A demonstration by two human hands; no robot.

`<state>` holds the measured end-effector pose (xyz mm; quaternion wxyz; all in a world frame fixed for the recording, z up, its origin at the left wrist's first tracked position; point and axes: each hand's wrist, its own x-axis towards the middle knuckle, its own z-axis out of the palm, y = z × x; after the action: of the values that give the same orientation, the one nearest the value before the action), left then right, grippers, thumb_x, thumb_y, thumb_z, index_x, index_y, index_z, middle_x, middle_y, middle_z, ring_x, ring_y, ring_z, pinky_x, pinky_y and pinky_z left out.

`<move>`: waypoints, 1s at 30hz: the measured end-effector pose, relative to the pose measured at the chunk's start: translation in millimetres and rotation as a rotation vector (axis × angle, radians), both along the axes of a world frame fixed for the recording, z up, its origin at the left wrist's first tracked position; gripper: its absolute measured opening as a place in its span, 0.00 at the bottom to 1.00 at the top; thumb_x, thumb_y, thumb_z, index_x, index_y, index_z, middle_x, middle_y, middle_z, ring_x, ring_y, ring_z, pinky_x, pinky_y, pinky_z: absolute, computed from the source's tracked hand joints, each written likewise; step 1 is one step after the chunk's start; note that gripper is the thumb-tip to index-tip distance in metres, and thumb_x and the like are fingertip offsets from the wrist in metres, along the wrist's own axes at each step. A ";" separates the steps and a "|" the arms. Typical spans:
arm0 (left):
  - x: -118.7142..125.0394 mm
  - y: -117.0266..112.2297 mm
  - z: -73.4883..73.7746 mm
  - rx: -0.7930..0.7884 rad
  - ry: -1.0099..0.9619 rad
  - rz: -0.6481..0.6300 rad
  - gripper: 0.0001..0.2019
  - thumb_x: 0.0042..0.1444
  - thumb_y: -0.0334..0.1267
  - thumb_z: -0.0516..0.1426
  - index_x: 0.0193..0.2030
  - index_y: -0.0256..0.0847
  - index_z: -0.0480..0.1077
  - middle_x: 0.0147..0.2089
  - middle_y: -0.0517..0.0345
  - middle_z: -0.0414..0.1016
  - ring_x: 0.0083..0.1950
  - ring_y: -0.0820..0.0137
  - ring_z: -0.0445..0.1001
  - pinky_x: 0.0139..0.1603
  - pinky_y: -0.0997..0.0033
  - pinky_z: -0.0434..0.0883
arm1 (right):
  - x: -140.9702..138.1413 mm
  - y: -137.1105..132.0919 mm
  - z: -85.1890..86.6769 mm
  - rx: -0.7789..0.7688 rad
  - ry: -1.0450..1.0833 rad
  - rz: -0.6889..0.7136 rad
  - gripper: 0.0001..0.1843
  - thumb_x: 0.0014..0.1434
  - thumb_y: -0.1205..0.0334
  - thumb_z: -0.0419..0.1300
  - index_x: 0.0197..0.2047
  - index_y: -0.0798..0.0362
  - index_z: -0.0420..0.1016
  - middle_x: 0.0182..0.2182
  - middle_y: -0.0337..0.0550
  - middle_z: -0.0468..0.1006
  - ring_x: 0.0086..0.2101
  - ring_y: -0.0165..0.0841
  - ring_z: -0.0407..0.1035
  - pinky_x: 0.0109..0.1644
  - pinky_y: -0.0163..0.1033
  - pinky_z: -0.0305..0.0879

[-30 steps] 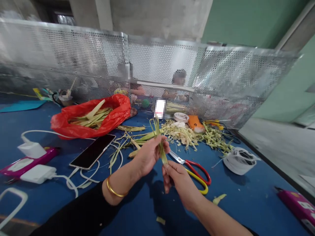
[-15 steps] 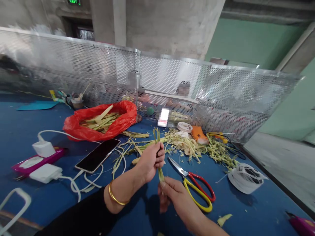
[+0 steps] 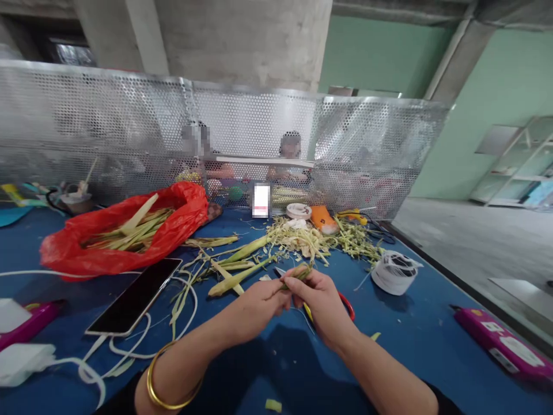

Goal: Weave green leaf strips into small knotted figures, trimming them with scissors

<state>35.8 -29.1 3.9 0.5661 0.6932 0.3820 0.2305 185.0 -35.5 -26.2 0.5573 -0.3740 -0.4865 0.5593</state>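
Note:
My left hand (image 3: 254, 301) and my right hand (image 3: 318, 298) meet over the blue table (image 3: 432, 346), both pinched on a short folded strip of green leaf (image 3: 296, 273). The left wrist wears a gold bangle (image 3: 166, 392). Red-and-yellow scissors (image 3: 345, 301) lie under my right hand, mostly hidden by it. Loose green leaf stalks (image 3: 239, 271) lie just beyond my hands, with a heap of leaf trimmings (image 3: 311, 236) behind them.
A red plastic bag of leaf strips (image 3: 125, 230) sits at left, a black phone (image 3: 133, 297) with white cables and chargers (image 3: 21, 360) beside it. A white spool (image 3: 394, 272) stands right, a pink case (image 3: 501, 343) far right. A perforated metal screen (image 3: 259, 132) with people behind closes the far edge.
The leaf strip, held upright between my hands before, is now folded down short and lies low between both pinching hands. My hands have come closer together and the view has swung right.

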 end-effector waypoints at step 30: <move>-11.3 14.9 -2.0 -0.344 -0.099 0.048 0.16 0.53 0.51 0.59 0.33 0.38 0.74 0.23 0.63 0.65 0.19 0.78 0.57 0.18 0.78 0.55 | 58.9 39.3 16.4 -0.057 0.089 -0.352 0.19 0.32 0.54 0.75 0.22 0.57 0.74 0.18 0.37 0.71 0.18 0.24 0.61 0.21 0.33 0.57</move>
<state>24.5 -14.2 1.9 0.6887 0.5646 0.4038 0.2093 243.9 3.8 -9.8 0.6567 -0.4440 -0.3723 0.4826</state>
